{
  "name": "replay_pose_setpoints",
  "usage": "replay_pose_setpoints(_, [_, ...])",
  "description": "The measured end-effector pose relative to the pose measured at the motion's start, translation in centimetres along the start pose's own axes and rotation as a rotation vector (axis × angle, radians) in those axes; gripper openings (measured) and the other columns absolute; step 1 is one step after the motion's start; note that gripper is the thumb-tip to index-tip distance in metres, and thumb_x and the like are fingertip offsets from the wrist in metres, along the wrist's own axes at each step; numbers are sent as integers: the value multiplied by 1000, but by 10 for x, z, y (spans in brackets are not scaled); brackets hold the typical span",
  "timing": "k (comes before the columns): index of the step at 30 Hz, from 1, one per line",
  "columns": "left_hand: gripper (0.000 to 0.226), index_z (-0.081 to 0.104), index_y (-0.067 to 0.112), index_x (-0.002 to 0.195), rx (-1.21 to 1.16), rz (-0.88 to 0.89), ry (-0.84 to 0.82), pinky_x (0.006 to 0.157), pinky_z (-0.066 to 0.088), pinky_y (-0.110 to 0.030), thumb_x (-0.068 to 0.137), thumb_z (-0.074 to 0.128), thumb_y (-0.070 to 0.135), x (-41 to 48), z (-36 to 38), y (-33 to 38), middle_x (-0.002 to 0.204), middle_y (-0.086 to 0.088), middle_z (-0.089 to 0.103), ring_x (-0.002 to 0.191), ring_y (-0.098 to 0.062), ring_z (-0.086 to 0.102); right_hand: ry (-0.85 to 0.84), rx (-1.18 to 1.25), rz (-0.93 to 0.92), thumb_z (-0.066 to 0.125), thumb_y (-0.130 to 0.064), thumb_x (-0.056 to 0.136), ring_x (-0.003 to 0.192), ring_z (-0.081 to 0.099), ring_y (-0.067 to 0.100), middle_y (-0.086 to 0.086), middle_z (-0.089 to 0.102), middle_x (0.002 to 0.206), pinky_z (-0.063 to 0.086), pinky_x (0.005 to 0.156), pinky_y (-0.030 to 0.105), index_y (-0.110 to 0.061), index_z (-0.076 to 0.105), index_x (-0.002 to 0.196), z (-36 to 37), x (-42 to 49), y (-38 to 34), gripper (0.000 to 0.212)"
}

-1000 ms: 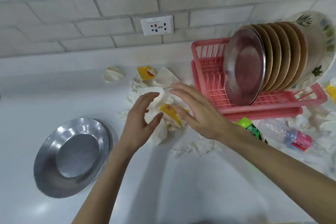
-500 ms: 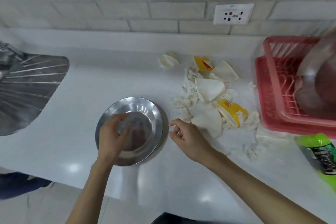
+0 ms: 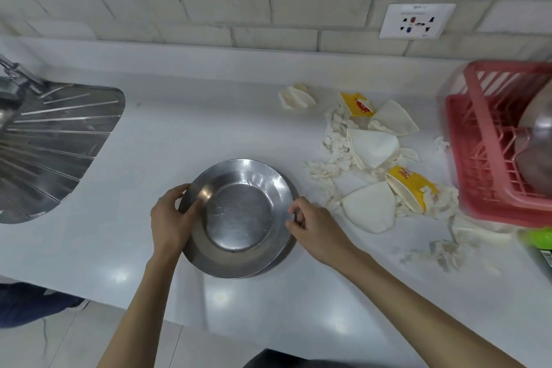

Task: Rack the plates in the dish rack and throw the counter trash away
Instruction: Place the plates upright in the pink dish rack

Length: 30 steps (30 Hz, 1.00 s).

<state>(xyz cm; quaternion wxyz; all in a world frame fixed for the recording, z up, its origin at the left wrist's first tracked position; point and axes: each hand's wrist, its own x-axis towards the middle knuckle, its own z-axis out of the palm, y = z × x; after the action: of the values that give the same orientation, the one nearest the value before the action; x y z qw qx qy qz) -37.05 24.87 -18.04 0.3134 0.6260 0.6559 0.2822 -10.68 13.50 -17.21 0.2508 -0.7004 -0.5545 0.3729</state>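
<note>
Head view. A round steel plate (image 3: 239, 218) lay face up on the white tabletop (image 3: 179, 128), near the front edge and about midway between the sink drainboard (image 3: 50, 152) at the left and the pink dish rack (image 3: 484, 158) at the right. The left hand (image 3: 170, 218) gripped the plate's left rim, with the fingers curled over the outer edge and the thumb laid on the inner slope. The right hand (image 3: 316, 227) pinched the right rim between thumb and bent forefinger. Whether the plate was clear of the tabletop could not be told. A darker edge showed under its right and lower rim; it could not be told whether this was shadow or a second plate.

The counter trash (image 3: 370, 158) lay on the tabletop between the plate and the dish rack: flattened white paper cups, two crushed yellow cups and shreds of white tissue, with one crumpled white cup (image 3: 295, 97) apart, nearer the wall. The nearest shreds lay just beside the right hand. A metal plate (image 3: 534, 152) stood on edge in the rack, blurred and partly out of frame. A green bottle (image 3: 540, 245) lay at the right edge, in front of the rack. A wall socket (image 3: 416, 21) was set in the pale brick wall above the trash.
</note>
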Motion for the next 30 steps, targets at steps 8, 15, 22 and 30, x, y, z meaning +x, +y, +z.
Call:
replay_pose_setpoints(8, [36, 70, 21, 119, -102, 61, 67, 95, 48, -30, 84, 75, 11, 2, -6, 2, 125, 9, 67, 114, -10, 60, -36, 29, 6, 53, -15, 92, 63, 51, 10, -3, 53, 71, 45, 63, 27, -22, 47, 106, 2, -3, -1, 17])
replay_pose_setpoints(15, [38, 71, 39, 104, -293, 75, 50, 74, 51, -11, 88, 67, 5, 1, -13, 30, 83, 18, 75, 77, 0, 68, -26, 18, 15, 53, -16, 91, 64, 56, 21, 5, 57, 71, 48, 60, 35, -27, 44, 103, -1, -6, 2, 19])
replay_pose_setpoints(22, [15, 74, 36, 93, -352, 28, 65, 72, 51, -19, 91, 70, 22, 3, -7, 38, 68, 11, 72, 65, -4, 61, 103, 128, -50, 59, -14, 92, 60, 47, 10, -3, 49, 67, 45, 62, 34, -27, 44, 110, -16, -19, 3, 27])
replay_pose_setpoints(30, [17, 72, 12, 82, -392, -30, 29, 67, 47, -31, 89, 72, 28, -16, 27, 81, 68, -13, 60, 64, -18, 51, 276, 97, -77, 52, -19, 96, 66, 56, 7, -7, 59, 73, 51, 70, 29, -41, 24, 149, -75, -43, -4, 64])
